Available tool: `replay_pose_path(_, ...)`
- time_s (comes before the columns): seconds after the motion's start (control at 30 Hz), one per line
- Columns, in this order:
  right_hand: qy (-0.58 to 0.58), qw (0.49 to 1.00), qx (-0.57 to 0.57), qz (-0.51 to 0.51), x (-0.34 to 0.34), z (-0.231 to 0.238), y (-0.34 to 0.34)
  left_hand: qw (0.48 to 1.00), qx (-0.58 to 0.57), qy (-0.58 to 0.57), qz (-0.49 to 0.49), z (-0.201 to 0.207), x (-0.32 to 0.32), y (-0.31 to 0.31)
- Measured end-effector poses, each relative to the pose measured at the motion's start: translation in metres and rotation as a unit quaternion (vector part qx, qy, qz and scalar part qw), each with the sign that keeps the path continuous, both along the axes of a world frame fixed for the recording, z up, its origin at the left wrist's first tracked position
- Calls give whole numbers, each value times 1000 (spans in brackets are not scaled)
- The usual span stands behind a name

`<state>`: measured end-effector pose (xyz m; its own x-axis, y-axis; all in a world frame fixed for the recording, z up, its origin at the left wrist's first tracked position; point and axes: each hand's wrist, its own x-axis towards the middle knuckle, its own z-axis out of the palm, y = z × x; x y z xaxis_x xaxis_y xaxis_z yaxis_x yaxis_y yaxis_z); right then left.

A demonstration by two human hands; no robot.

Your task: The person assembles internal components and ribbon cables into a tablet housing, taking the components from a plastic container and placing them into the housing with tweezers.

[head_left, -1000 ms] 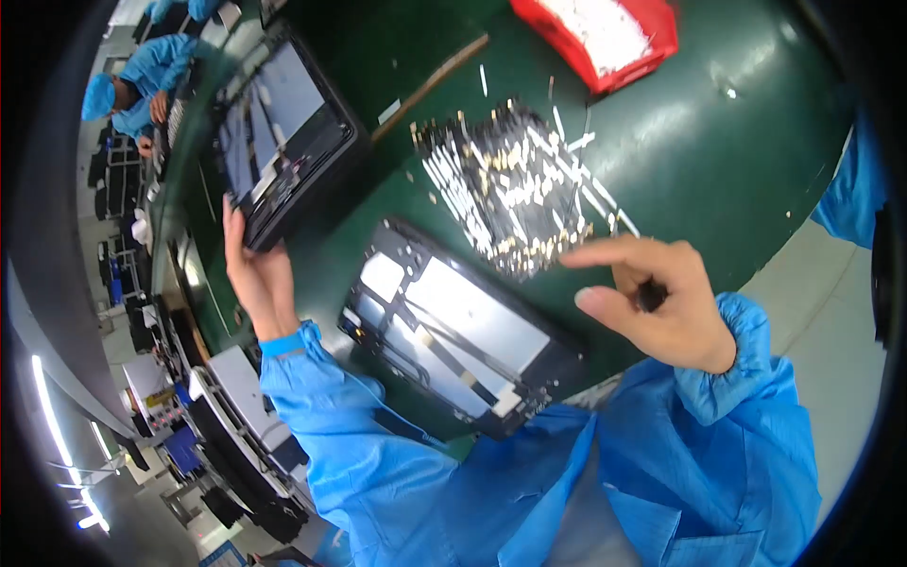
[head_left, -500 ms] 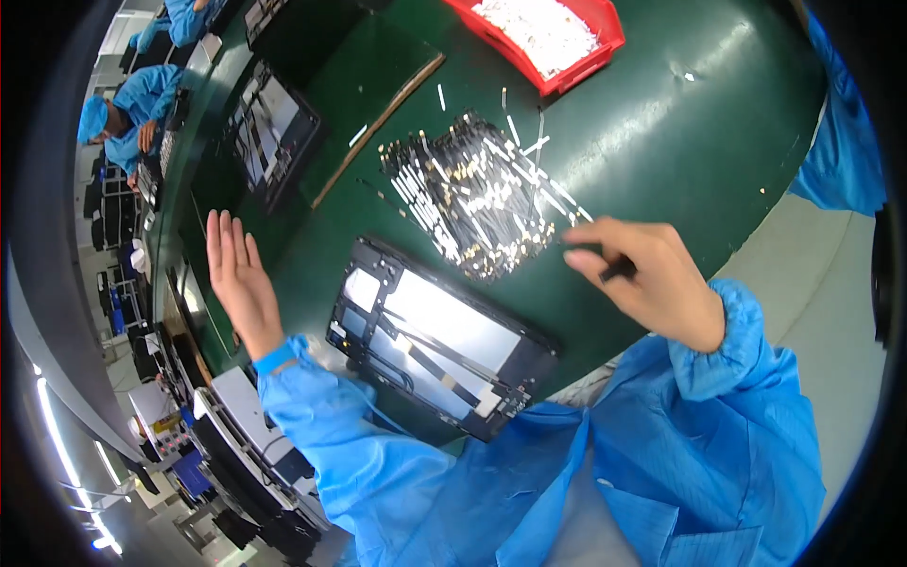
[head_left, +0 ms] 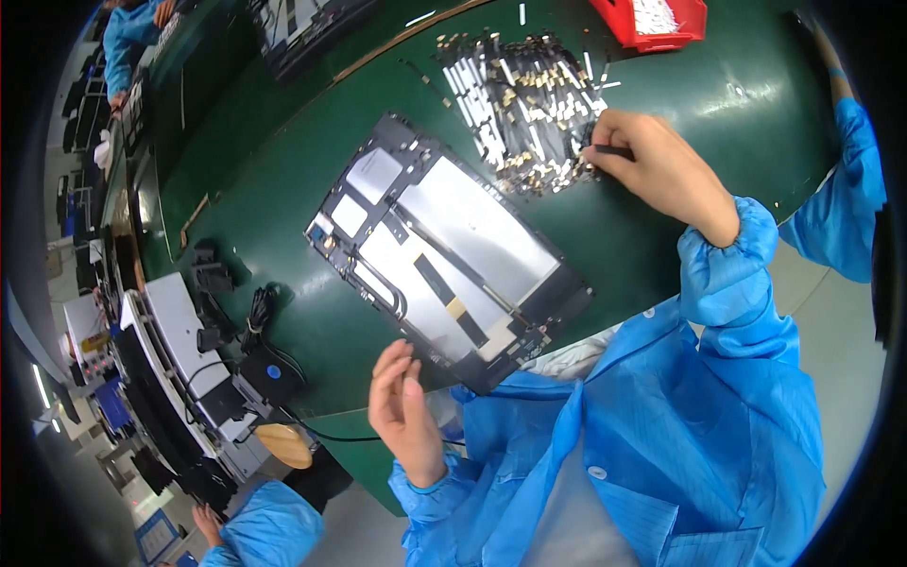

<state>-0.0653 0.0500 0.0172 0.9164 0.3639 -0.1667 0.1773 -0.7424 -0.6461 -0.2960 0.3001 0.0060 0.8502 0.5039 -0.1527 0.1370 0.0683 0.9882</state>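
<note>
Presently, right hand (head_left: 669, 176) is grasping black piece (head_left: 617, 152) by strip pile (head_left: 521, 111); left hand (head_left: 406, 421), fingers (head_left: 388, 363) released, is hovering beside device (head_left: 477, 222).

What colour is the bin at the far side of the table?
The bin is red, showing best in the head view.

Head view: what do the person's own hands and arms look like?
The left hand and right hand are both bare; long, loose sleeves of glossy blue fabric reach the wrists, the right one gathered at its end.
</note>
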Motion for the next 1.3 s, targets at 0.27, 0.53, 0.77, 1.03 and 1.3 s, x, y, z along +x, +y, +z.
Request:
replay_pose_path(0.27,-93,992,-88,-15,-11,-2,12,1000,4,17,-20,-13,-19,-14)
replay_pose_path(0.53,-140,980,-135,-45,-21,3,15,999,0,2,-44,-13,-20,-11)
replay_pose_path(0.77,-90,989,-117,4,-2,-1,7,999,-1,-3,-46,-14,-18,-10)
replay_pose_path(1.03,-119,989,-76,-36,3,6,21,998,5,1,-56,-13,-17,-9)
replay_pose_path(1.3,-64,998,-15,19,30,-10,8,999,-4,3,-47,-11,-18,-13)
